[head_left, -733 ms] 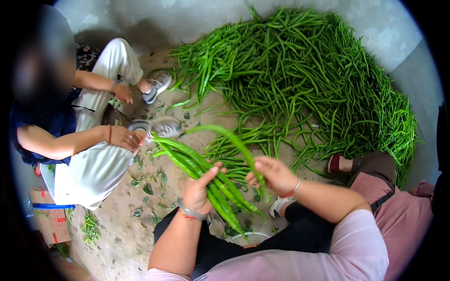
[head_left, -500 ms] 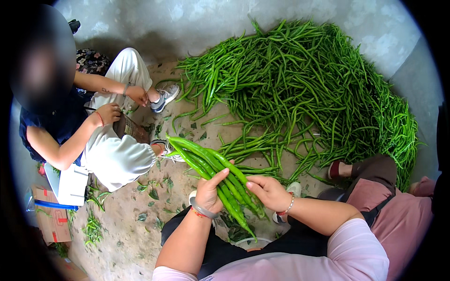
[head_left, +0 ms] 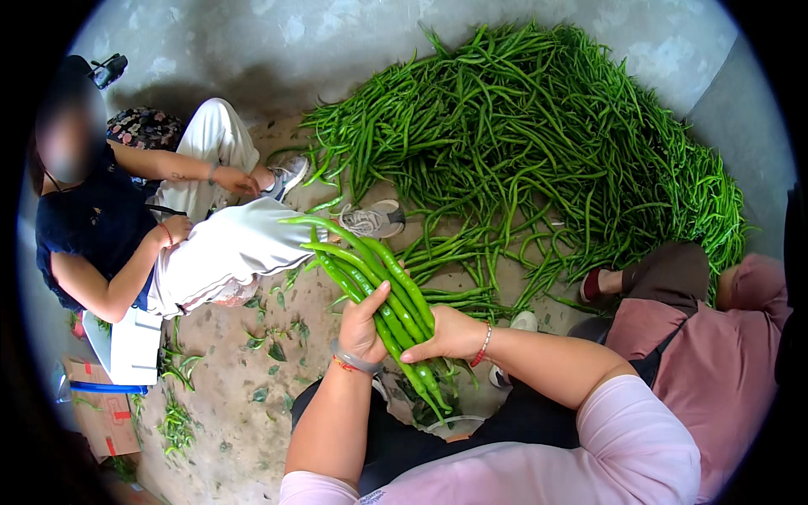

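Observation:
A bunch of long green chili peppers [head_left: 376, 295] is held up over my lap, its tips fanned toward the upper left. My left hand [head_left: 364, 324] is wrapped round the bunch from the left, thumb across the front. From the right, my right hand [head_left: 444, 335] is closed round the lower part, its thumb pressed over the peppers. Their lower ends hang below both hands. Beneath them, between my legs, the rim of a pale container [head_left: 459, 418] shows in part, with green leafy bits beside it.
A large heap of green chili peppers [head_left: 539, 143] lies against the grey wall [head_left: 278, 42]. A co-worker in white trousers [head_left: 240, 244] sits at the left, beside a white box [head_left: 135, 349] and a cardboard box [head_left: 101, 400]. Another person in pink [head_left: 699, 370] sits close at my right.
My right hand has moved inward and now wraps the bunch, which stands more upright. The co-worker at the left has stretched one leg out toward the heap.

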Demonstrator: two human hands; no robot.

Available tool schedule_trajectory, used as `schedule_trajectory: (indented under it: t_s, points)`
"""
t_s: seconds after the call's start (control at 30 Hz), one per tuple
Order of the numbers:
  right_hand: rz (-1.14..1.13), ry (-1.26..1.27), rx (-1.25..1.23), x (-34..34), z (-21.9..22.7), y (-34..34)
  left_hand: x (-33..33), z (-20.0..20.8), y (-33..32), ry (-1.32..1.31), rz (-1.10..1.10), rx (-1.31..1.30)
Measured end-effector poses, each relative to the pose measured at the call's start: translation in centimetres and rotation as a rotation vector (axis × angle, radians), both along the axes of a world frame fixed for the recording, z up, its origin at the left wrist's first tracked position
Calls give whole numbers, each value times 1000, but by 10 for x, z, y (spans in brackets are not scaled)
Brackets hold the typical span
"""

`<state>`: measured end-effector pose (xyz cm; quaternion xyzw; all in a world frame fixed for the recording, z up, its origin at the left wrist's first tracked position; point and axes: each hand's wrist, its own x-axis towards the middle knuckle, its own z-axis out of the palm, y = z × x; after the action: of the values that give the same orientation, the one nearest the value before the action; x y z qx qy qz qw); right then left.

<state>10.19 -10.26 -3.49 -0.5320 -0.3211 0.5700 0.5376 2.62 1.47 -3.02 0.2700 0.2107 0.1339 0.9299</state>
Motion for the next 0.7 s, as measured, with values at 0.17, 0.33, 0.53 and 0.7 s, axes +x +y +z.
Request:
schedule_trajectory:
  t_s: [0.17, 0.33, 0.53, 0.7]
  points:
    - [111, 401, 44, -5, 11, -3, 1, 15, -5, -141, -43, -117]
    - [254, 628, 0, 2, -4, -4, -1, 5, 5, -128, -156, -92]
    - [363, 644, 22, 11, 4, -8, -2, 12, 8, -227, -45, -19]
    - [331, 596, -51, 10, 2, -6, -5, 10, 13, -225, -27, -5]
